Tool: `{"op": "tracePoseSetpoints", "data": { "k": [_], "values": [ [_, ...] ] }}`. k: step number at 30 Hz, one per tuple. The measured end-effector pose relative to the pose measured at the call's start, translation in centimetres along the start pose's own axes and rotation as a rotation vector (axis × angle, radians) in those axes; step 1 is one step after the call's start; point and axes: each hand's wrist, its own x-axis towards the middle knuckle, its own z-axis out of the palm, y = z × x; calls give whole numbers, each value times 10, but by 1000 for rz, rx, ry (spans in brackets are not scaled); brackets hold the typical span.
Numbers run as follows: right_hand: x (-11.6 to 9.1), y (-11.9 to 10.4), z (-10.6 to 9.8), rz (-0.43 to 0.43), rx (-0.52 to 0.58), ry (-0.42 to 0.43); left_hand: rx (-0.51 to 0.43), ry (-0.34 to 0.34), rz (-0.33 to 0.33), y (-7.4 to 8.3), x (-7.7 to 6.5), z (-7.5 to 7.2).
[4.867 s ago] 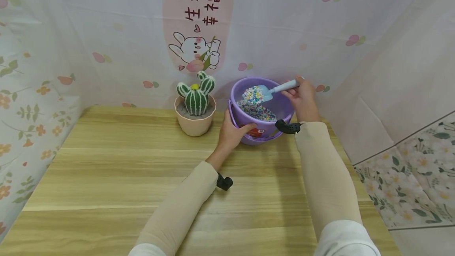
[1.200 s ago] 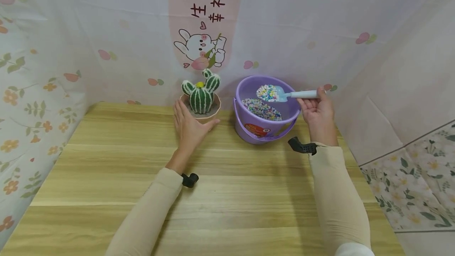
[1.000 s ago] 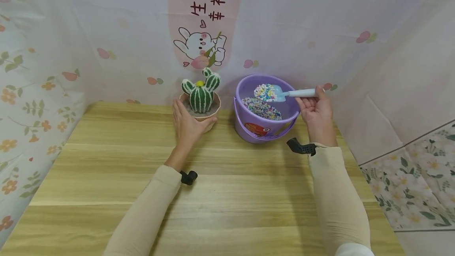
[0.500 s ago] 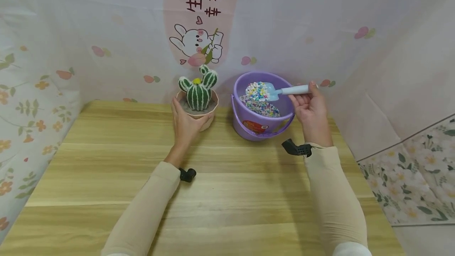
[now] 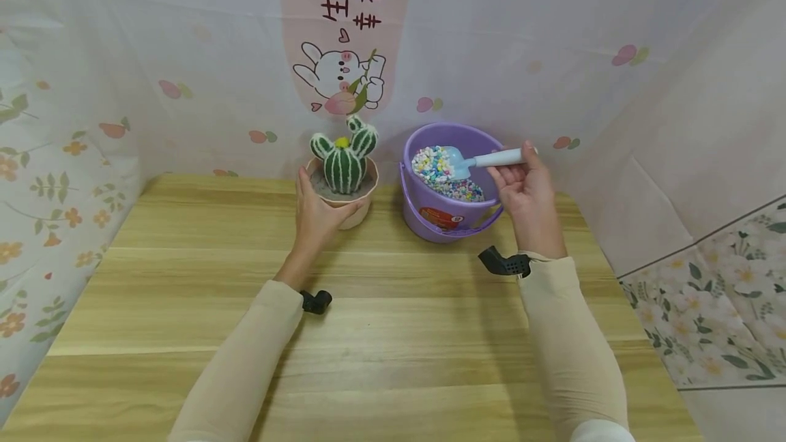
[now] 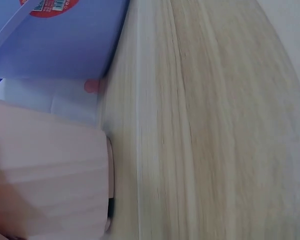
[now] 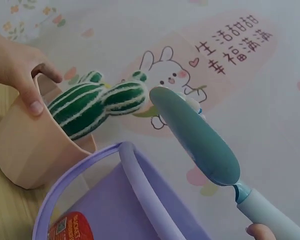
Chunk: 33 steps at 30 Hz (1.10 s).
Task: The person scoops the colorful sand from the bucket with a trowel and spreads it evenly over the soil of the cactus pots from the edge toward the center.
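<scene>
Tabletop (image 5: 153, 333) with a wood grain carries everything. Farthest left, the left hand (image 5: 318, 213) grasps the flowerpot (image 7: 30, 145), its thumb along the near outer wall and its fingers round the left side, a hold that seems chosen to steady the pot. Inside, the striped cactus (image 5: 344, 170) rises from grey filler (image 5: 321, 186); whether the base sits flat on the wood is hard to tell.

Just right of the pot, apart from it, stands the purple bucket (image 5: 451, 135), its carrying handle (image 5: 486, 225) folded down at the front, which leaves the mouth unobstructed. Colourful pellets (image 5: 463, 191) lie in it.

Above them is the pale blue scoop (image 5: 459, 162), hollow side up and loaded with more pellets, probably held over the mouth so that any spill drops back in. At the right, the right hand (image 5: 527, 189) pinches the scoop's grip between thumb and fingers, out past the bucket's rim.
</scene>
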Motion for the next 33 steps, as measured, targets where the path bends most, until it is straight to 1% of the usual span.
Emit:
{"op": "tracePoseSetpoints", "data": {
  "k": [3,5,11,17,19,22,25,28,33],
  "values": [
    [-3,3,-2,8,-1,-19,23,-44,-41,0,-2,-4],
    [-6,5,-3,8,-4,-31,26,-66,-47,-1,-3,-6],
    [-12,10,-8,8,-26,-40,5,-128,-13,-1,-6,-16],
    [-15,13,-13,12,-36,-52,-10,-242,27,-6,-7,-28],
    [-16,15,-15,16,-38,-55,-24,-279,38,-9,-7,-31],
    [-17,18,-17,26,-42,-57,-69,-340,49,-11,-5,-37],
    [-17,21,-19,39,-48,-63,-82,-400,44,-14,-4,-44],
    [-17,22,-19,44,-42,-72,-62,-450,37,-16,-5,-52],
    [-18,26,-18,36,-40,-87,-55,-501,38,-17,-6,-61]
  ]
}}
